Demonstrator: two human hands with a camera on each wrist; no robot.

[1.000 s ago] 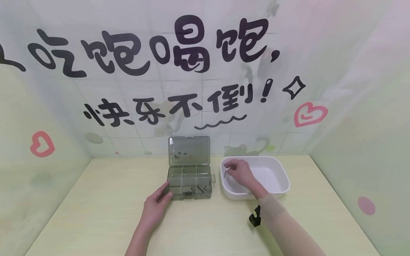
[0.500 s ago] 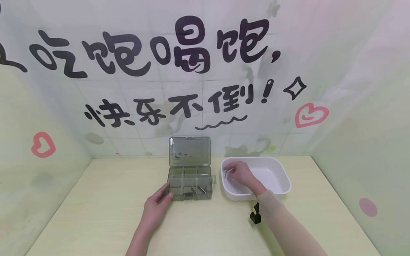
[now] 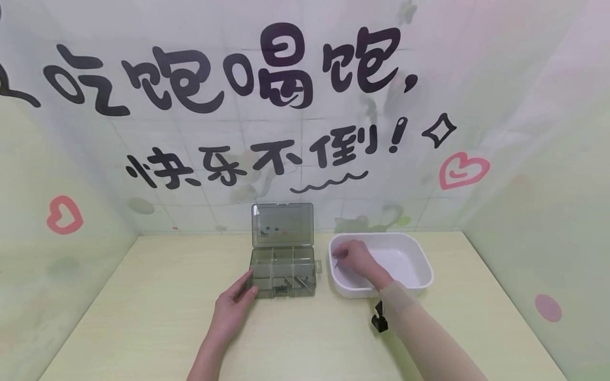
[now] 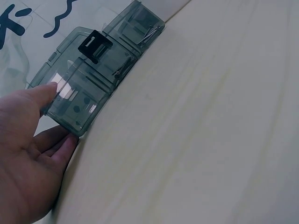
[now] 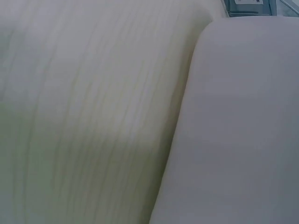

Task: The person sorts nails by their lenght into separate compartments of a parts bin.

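Note:
On the table stands a smoky clear compartment box [image 3: 260,275], its lid [image 3: 282,225] raised at the back. My left hand [image 3: 231,312] holds the box's front left corner, the thumb [image 4: 44,95] on its wall and the fingers lower down at its end. Several thin metal screws [image 3: 301,282] lie in the front middle and front right compartments. Inside the white basin [image 3: 381,292], at its left end, my right hand [image 3: 358,260] pinches a small thin metal piece [image 3: 337,263], which looks like a screw. The right wrist view shows only the basin's outer wall and the table, not the hand.
Behind the box and basin rises a printed backdrop [image 3: 214,211] with large black lettering. Side panels flank the pale wooden table [image 3: 295,344]. A black clip-like device [image 3: 379,320] sits under the right wrist. The box's latch tab [image 3: 319,267] sticks out toward the basin.
The right hand has dipped slightly lower in the basin, and less of the metal piece shows below its fingers. The left hand stays on the box.

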